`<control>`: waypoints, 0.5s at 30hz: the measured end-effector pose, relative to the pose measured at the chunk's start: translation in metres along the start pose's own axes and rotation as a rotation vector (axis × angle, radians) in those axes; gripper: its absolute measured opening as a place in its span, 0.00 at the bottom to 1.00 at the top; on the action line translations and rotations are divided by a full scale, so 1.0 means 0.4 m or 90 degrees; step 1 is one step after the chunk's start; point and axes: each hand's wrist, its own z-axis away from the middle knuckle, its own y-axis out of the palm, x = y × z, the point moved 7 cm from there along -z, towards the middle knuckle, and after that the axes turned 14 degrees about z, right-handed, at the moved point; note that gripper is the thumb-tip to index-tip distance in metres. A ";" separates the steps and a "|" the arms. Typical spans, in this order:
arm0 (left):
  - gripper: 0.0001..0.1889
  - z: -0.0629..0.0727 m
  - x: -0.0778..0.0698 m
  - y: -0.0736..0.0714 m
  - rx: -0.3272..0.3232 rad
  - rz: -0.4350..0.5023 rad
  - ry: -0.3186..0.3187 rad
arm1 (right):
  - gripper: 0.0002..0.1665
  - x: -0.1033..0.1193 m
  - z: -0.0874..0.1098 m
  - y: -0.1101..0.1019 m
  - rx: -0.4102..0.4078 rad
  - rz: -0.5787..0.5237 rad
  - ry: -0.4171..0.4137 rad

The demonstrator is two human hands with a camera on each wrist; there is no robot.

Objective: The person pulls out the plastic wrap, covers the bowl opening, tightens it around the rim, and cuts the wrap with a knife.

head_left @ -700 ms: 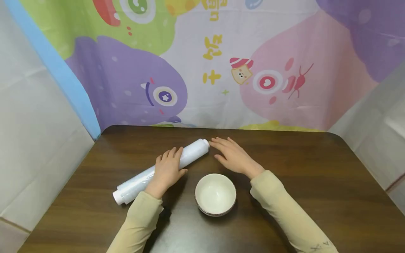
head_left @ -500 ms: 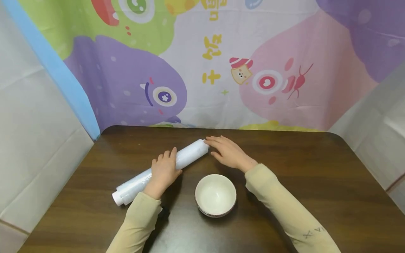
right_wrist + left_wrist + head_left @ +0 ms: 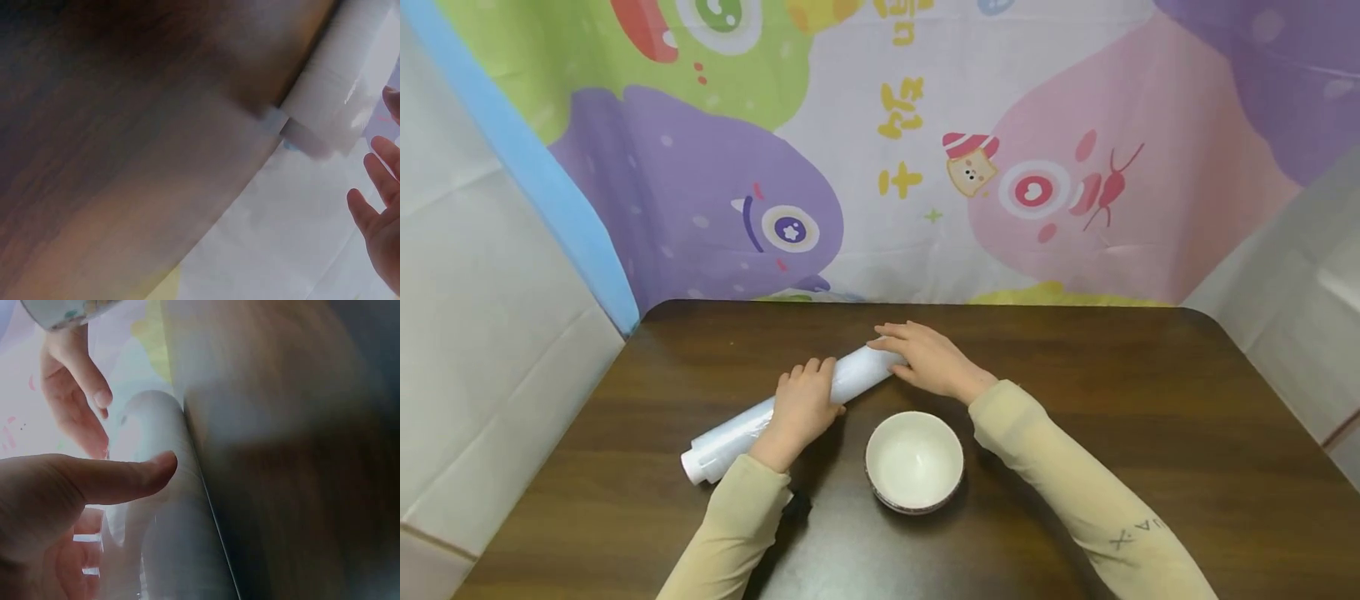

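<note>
A roll of plastic wrap point(image 3: 733, 437) lies slantwise, its white core end point(image 3: 691, 467) at the near left. My left hand point(image 3: 801, 408) grips its middle from above; in the left wrist view the thumb point(image 3: 131, 478) lies on one side and the fingers show on the other. Over the roll's far right end is my right hand point(image 3: 936, 362), its fingers extended and spread. It covers that end in the head view. Whether those fingers touch the film cannot be told. A white bowl point(image 3: 914, 461) with a patterned outside stands upright on the near side, between the forearms.
The brown wooden table point(image 3: 1075, 375) reaches back to a printed cartoon curtain point(image 3: 865, 242). Pale walls point(image 3: 482, 275) flank it on both sides. A small dark object point(image 3: 796, 504) shows under the left wrist.
My right hand has moved left, from beside the roll's far end to over it. The roll and my left hand have shifted slightly right. The bowl stays in place.
</note>
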 end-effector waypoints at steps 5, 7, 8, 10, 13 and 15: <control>0.37 -0.010 -0.039 0.024 0.045 0.027 0.053 | 0.30 0.005 0.006 0.002 0.003 -0.011 -0.018; 0.37 -0.016 -0.053 0.033 0.063 0.034 0.075 | 0.34 0.002 0.011 0.002 0.014 -0.020 -0.016; 0.38 -0.019 -0.059 0.037 0.071 0.040 0.084 | 0.36 -0.001 0.014 0.002 0.025 -0.028 -0.010; 0.38 -0.023 -0.070 0.045 0.088 0.056 0.102 | 0.38 -0.011 0.025 0.006 0.054 -0.053 0.010; 0.38 -0.031 -0.082 0.055 0.104 0.082 0.124 | 0.39 -0.027 0.050 0.016 0.101 -0.087 0.048; 0.38 -0.034 -0.091 0.060 0.110 0.099 0.136 | 0.37 -0.033 0.068 0.022 0.118 -0.103 0.062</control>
